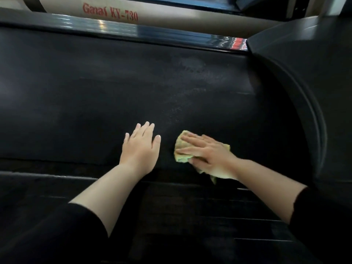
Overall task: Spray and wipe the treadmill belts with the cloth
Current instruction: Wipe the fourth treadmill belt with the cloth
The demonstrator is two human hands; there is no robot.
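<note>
Head view: the right hand (207, 153) lies flat, fingers straight, pressing the yellow-green cloth (182, 147) onto the black belt (95, 92) near its front edge; nothing is clutched, just pushed. The left hand (140, 147) is spread flat on the belt just beside it, holding nothing. Wiping is under way, I'd say: a pale haze of droplets (190, 77) sits on the belt beyond the cloth, towards the far rail (133, 33), unwiped, and the long stretch off to the left looks dry, so most of the job remains. No spray bottle in sight. The curved hood (304, 73) crowds the right side, close by the cloth's path; a beige tube (171, 18) with red lettering lies past the rail.
</note>
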